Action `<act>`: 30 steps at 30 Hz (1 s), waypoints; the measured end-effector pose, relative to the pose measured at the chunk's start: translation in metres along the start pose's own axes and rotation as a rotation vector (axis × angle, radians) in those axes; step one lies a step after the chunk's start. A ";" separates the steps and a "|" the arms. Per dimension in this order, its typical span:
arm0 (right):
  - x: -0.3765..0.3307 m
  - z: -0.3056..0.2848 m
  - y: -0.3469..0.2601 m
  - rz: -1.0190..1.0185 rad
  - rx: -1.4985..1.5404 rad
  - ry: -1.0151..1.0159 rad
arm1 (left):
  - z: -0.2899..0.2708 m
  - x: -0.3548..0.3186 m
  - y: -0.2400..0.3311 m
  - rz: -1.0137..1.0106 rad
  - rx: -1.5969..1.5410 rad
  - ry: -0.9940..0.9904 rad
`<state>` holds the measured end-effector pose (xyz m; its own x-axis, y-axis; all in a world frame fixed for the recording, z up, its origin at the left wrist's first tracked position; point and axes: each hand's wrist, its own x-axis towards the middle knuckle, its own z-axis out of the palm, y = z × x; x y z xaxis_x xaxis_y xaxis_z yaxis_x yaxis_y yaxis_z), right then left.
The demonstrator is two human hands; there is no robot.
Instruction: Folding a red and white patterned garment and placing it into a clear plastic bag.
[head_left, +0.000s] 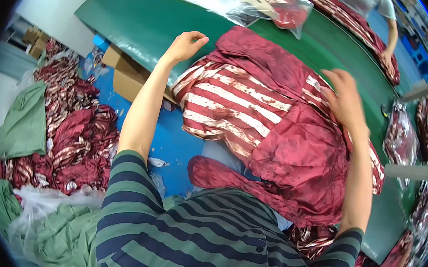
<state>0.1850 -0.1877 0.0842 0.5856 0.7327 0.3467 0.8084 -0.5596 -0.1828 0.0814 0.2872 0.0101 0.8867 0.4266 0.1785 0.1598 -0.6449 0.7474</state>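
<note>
Hovering over the green table (127, 21), our left hand (187, 47) shows loosely curled, seemingly empty fingers; our blurred right hand (343, 96) has its fingers parted above the red-and-white garment (242, 105), contact unclear. We judge it partly laid out, creased and unfolded; its near part overhangs the edge, with room leftward.
</note>
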 end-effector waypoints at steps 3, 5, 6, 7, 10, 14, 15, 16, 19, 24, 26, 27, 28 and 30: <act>0.069 0.063 -0.065 -0.169 0.037 0.023 | -0.021 -0.053 -0.014 0.101 -0.211 0.233; 0.105 0.110 -0.095 -0.270 -0.092 0.102 | -0.021 -0.098 -0.025 0.020 -0.553 0.486; 0.116 0.126 -0.115 -0.294 -0.080 0.086 | -0.020 -0.126 -0.047 -0.114 -0.729 0.572; 0.124 0.139 -0.132 -0.290 -0.170 0.092 | -0.011 -0.156 -0.080 -0.208 -0.817 0.553; 0.139 0.187 -0.150 -0.302 -0.278 0.164 | 0.056 -0.253 -0.150 -0.621 -1.016 0.148; 0.149 0.240 -0.124 -0.236 -0.034 0.244 | 0.191 -0.283 -0.177 -0.859 -1.562 -0.154; 0.152 0.243 -0.132 -0.247 0.006 0.295 | 0.210 -0.279 -0.199 -0.739 -1.886 0.025; 0.151 0.244 -0.130 -0.253 0.002 0.275 | 0.218 -0.266 -0.199 -0.766 -1.746 0.078; 0.155 0.239 -0.113 -0.236 0.041 0.266 | 0.216 -0.193 -0.190 -0.783 -1.891 0.326; 0.175 0.227 -0.132 -0.033 0.119 0.109 | 0.167 -0.170 -0.306 -0.700 -1.779 0.932; 0.197 0.215 -0.129 0.144 0.056 -0.090 | 0.103 -0.166 -0.339 -0.400 -1.852 0.835; 0.206 0.209 -0.129 0.233 0.027 -0.189 | 0.062 -0.168 -0.347 -0.414 -1.717 1.047; 0.209 0.209 -0.121 0.336 -0.009 -0.289 | 0.023 -0.151 -0.329 -0.446 -1.636 1.225; 0.212 0.210 -0.120 0.366 -0.033 -0.295 | -0.061 -0.138 -0.278 -0.340 -1.289 1.373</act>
<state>0.2246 0.1162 -0.0141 0.8280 0.5606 -0.0120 0.5456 -0.8104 -0.2134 -0.1116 0.4461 -0.1834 -0.1143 0.9666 -0.2294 -0.7172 0.0795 0.6924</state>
